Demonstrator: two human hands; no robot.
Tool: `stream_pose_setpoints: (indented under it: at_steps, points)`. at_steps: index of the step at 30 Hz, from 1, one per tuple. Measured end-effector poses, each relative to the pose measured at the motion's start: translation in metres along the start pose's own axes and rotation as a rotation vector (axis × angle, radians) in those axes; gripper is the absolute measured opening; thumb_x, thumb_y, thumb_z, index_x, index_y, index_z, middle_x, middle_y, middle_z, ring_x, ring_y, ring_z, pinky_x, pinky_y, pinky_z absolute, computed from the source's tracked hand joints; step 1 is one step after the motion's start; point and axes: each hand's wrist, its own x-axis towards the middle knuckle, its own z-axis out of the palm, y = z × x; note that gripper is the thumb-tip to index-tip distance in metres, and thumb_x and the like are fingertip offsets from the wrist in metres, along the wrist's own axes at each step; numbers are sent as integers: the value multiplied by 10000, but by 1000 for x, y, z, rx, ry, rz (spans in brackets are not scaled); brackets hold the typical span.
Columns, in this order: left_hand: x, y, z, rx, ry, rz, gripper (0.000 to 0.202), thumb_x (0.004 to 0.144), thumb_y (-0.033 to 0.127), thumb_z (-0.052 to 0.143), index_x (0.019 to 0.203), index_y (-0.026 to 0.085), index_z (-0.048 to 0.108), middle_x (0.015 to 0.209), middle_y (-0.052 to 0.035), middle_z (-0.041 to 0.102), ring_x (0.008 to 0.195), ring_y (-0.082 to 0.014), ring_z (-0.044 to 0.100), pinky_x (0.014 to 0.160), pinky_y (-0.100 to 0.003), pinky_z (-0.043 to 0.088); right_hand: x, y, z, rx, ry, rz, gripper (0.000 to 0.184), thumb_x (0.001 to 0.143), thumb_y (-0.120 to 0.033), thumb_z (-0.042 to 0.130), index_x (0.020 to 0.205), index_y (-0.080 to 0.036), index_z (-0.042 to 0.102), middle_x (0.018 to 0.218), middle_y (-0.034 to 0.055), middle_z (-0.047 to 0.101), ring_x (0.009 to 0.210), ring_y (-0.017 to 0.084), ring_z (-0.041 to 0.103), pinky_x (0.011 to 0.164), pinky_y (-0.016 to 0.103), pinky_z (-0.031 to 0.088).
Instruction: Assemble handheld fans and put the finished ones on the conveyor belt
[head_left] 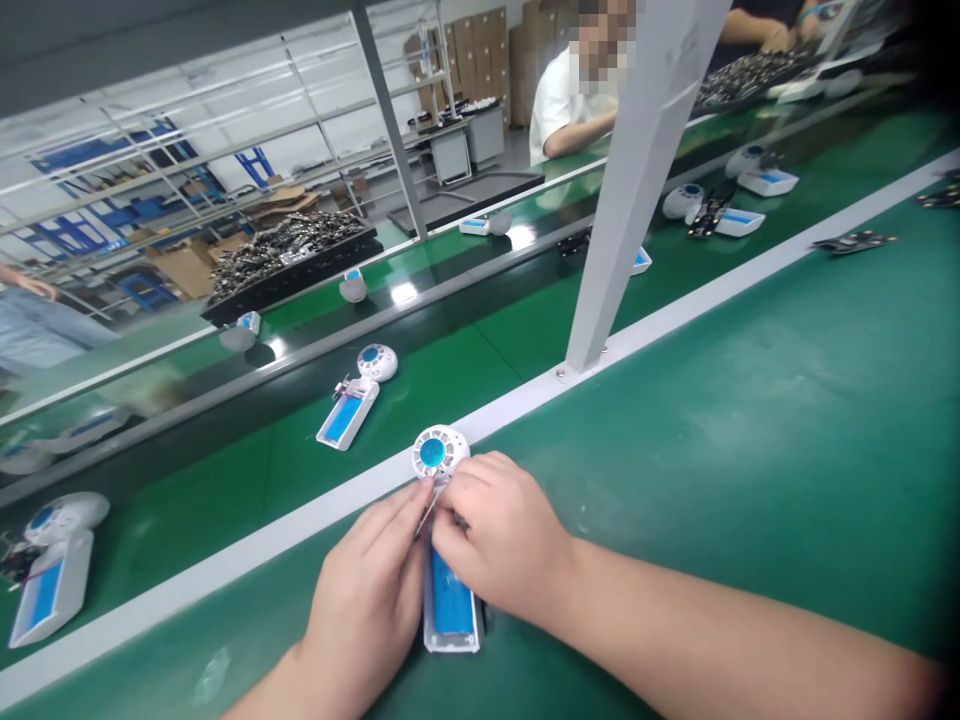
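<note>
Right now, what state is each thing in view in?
White housing: open, blue inside showing.
Left hand: fingers extended beside it.
Right hand: fingers curled; grip hidden.
Left-edge housing: open, on the belt.
Mid-belt housing: open.
Black tray: heaped with parts.

A smooth green worktop (712,450), bordered by a pale rail (225,569), bears dark circuit boards (855,242) at its right; a white plastic housing (454,600) seems to rest on it, round head over the rail. The green conveyor belt (465,370) beyond carries more blue-lined housings (347,415), spaced out, with boards beside some.
</note>
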Motion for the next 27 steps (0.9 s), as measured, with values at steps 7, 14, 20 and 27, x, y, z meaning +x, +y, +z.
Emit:
stream_pose_setpoints:
  at_steps: [7, 14, 20, 27]
  points:
    - [3, -1, -5, -57, -56, 6, 481, 906, 65, 482, 1373, 179, 475, 1246, -98, 626, 1141, -155, 591, 973, -260, 508, -1, 5, 1, -42, -45, -110, 254, 866, -154, 436, 628, -168, 524, 658, 38, 556, 654, 173, 496, 674, 328, 372]
    - [0, -5, -2, -235, -77, -189, 375, 941, 227, 448, 1294, 244, 574, 1251, -69, 649, 1120, -181, 625, 953, -283, 532, 5, 3, 3, -19, -95, 11, 150, 808, -147, 512, 667, -176, 554, 712, 34, 620, 693, 171, 567, 670, 296, 407]
    - [38, -61, -2, -385, -96, -798, 479, 866, 473, 460, 1240, 206, 594, 1200, -66, 683, 979, -273, 690, 728, -348, 601, 8, 9, 17, 71, 45, 186, 137, 747, -242, 641, 879, -205, 643, 812, 16, 652, 780, 185, 613, 721, 290, 473]
    - [161, -128, -21, 374, -116, -456, 634, 828, 526, 467, 1307, 116, 538, 1292, -210, 581, 1172, -398, 557, 980, -501, 447, 24, 13, 19, 87, -174, 144, 294, 805, -397, 601, 983, -184, 698, 891, 61, 694, 782, 216, 663, 654, 296, 530]
